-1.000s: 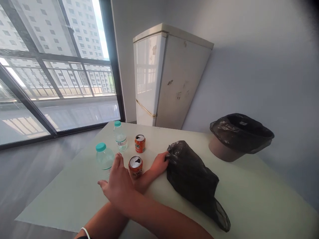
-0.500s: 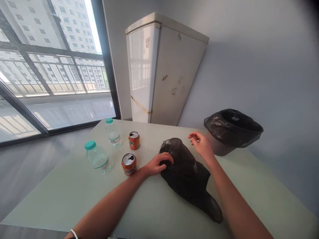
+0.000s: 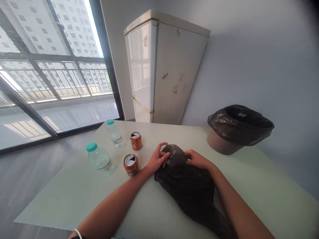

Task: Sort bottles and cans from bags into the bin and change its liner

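A crumpled black plastic bag (image 3: 191, 189) lies on the table in front of me, its bunched upper end standing up between my hands. My left hand (image 3: 157, 160) grips that end from the left, with curved fingers and the thumb on the plastic. From the right, my right hand (image 3: 198, 160) holds the same end; its fingers are bent and partly hidden behind the plastic. Near my left forearm stands an opened orange can (image 3: 131, 165), with a second orange can (image 3: 136, 141) behind it. Whether the bag contains anything, I cannot tell.
Two clear bottles with teal caps, a nearer bottle (image 3: 99, 159) and a farther bottle (image 3: 115, 134), stand left of the cans. A bin (image 3: 221, 143) lined with a black bag stands at the right. Beyond the table (image 3: 57, 199) are a fridge (image 3: 176, 73) and a glass door (image 3: 57, 76).
My right hand has come down and left from above the table onto the bag. My left hand has shifted slightly, and the bag's upper end is more bunched between both hands.
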{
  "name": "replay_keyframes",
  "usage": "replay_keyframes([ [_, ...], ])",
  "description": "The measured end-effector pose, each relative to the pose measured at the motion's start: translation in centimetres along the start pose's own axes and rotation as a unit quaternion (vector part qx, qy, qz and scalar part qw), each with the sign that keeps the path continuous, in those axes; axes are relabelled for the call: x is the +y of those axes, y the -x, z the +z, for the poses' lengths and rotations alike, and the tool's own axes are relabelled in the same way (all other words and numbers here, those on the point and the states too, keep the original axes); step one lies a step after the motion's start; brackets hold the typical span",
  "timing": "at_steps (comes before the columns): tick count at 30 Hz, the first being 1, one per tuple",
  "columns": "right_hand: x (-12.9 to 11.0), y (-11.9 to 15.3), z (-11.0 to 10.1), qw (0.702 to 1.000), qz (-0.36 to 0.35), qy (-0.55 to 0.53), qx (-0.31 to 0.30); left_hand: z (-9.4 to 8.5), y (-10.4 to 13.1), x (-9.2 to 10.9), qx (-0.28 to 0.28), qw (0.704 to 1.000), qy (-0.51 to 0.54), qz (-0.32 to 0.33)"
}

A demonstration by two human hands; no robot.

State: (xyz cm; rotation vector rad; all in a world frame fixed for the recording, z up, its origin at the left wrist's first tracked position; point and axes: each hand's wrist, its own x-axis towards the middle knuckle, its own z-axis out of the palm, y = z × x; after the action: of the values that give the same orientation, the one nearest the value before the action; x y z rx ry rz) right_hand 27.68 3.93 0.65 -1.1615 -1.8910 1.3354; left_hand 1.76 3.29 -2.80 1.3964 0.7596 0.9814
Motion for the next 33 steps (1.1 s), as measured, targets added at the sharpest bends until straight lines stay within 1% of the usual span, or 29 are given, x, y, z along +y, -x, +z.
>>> replay_keyframes([
  [2,-1.3,0.4,0.6,0.999,-0.026,-0.002,-0.033,0.0,0.0,0.0,-0.024,1.000,-0.016,0.010],
  [3,-1.8,0.6,0.8,0.998,-0.042,-0.010,-0.036,0.0,0.0,0.1,-0.032,0.999,-0.031,0.017],
  [4,-2.1,0.6,0.8,0.998,-0.059,-0.026,-0.023,0.0,0.1,0.1,-0.035,0.998,-0.043,0.022],
  [5,-2.3,0.7,0.6,0.996,-0.076,-0.049,0.004,0.0,0.2,0.1,-0.031,0.998,-0.050,0.024],
  [8,-2.1,0.7,-0.5,0.977,-0.121,-0.118,0.133,0.0,0.4,0.2,-0.004,0.998,-0.051,0.022],
  [9,-1.9,0.8,-0.9,0.970,-0.120,-0.134,0.161,0.0,0.4,0.2,0.003,0.998,-0.058,0.026],
  [10,-1.7,0.8,-1.2,0.969,-0.108,-0.146,0.167,0.0,0.5,0.2,0.008,0.997,-0.070,0.035],
  [11,-1.6,0.9,-1.4,0.971,-0.085,-0.159,0.159,0.1,0.5,0.3,0.013,0.995,-0.084,0.046],
  [13,-1.5,1.0,-1.4,0.975,-0.015,-0.181,0.132,0.1,0.5,0.4,0.025,0.993,-0.100,0.060],
  [14,-1.5,1.0,-1.2,0.978,0.014,-0.177,0.112,0.1,0.4,0.4,0.029,0.993,-0.098,0.063],
  [15,-1.6,0.9,-0.9,0.983,0.028,-0.160,0.087,0.1,0.4,0.5,0.030,0.993,-0.091,0.066],
  [16,-1.8,0.9,-0.5,0.989,0.030,-0.132,0.051,0.1,0.4,0.5,0.028,0.994,-0.081,0.070],
  [18,-2.1,0.7,0.2,0.996,0.016,-0.072,-0.045,0.1,0.3,0.6,0.032,0.994,-0.057,0.086],
  [19,-2.4,0.7,0.6,0.996,0.007,-0.052,-0.078,0.1,0.3,0.7,0.046,0.994,-0.039,0.096],
  [20,-2.7,0.6,0.9,0.996,-0.001,-0.039,-0.082,0.1,0.2,0.7,0.064,0.992,-0.017,0.103],
  [21,-3.0,0.5,1.3,0.998,-0.007,-0.030,-0.051,0.1,0.2,0.6,0.082,0.991,0.008,0.105],
  [22,-3.4,0.5,1.5,1.000,-0.015,-0.021,0.003,0.1,0.1,0.5,0.092,0.990,0.032,0.101],
  [23,-3.7,0.5,1.8,0.998,-0.026,-0.012,0.056,0.2,0.1,0.4,0.091,0.990,0.052,0.093],
  [24,-4.1,0.6,2.0,0.996,-0.039,-0.006,0.086,0.2,0.1,0.3,0.082,0.991,0.061,0.082],
  [25,-4.5,0.7,2.2,0.995,-0.052,-0.004,0.086,0.3,0.1,0.1,0.069,0.993,0.055,0.072],
  [28,-4.9,0.9,2.6,0.996,-0.083,-0.040,-0.002,0.5,0.1,-0.3,0.042,0.998,0.008,0.056],
  [29,-4.8,0.8,2.7,0.995,-0.086,-0.052,0.004,0.5,0.1,-0.4,0.037,0.998,-0.003,0.056],
  [30,-4.5,0.7,2.8,0.994,-0.083,-0.055,0.039,0.5,0.2,-0.4,0.030,0.998,-0.008,0.057],
  [32,-3.9,0.1,2.9,0.988,-0.065,-0.048,0.130,0.5,0.3,-0.2,0.015,0.998,-0.006,0.062],
  [33,-3.5,-0.1,2.9,0.985,-0.054,-0.049,0.154,0.4,0.3,-0.1,0.009,0.998,-0.008,0.062],
])
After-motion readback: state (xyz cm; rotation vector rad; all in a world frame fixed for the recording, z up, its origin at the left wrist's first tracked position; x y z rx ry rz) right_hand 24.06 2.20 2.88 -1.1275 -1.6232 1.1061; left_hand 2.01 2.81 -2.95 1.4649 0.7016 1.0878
